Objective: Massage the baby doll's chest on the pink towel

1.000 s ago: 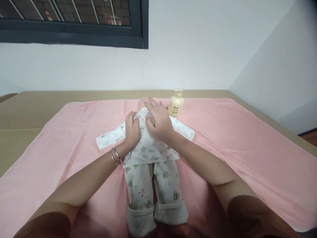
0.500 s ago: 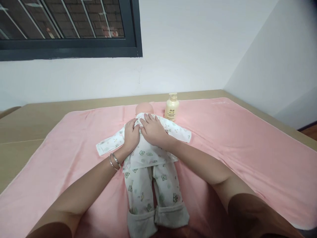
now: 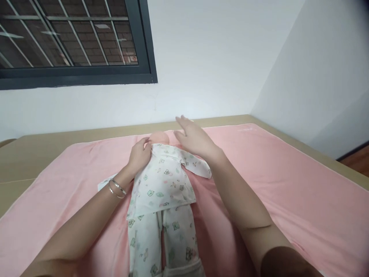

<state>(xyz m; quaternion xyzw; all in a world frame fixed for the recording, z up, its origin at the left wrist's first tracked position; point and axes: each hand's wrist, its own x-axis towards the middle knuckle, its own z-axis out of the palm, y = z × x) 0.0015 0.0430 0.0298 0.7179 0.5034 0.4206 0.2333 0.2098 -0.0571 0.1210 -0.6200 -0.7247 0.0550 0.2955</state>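
A baby doll (image 3: 164, 181) in a white printed top and matching trousers lies stretched out, its bare round head (image 3: 159, 137) toward the wall. My left hand (image 3: 140, 154) rests at the doll's left-side shoulder in the picture, fingers laid along it and not gripping, with two silver bangles on the wrist. Raised above the other shoulder, my right hand (image 3: 196, 139) is open, thumb and fingers apart, holding nothing. The pump bottle seen earlier is hidden behind this right hand. A printed sleeve (image 3: 198, 166) spreads out below it.
A pink blanket (image 3: 259, 184) covers most of the wooden-coloured surface (image 3: 43, 154). The white wall (image 3: 201, 77) rises behind, with a dark-framed barred window (image 3: 86, 79) at upper left. Another wall stands at right.
My right hand has lifted off the doll's upper back and moved up and right, now covering the bottle. My left hand has shifted from the back toward the shoulder. The view has tilted up.
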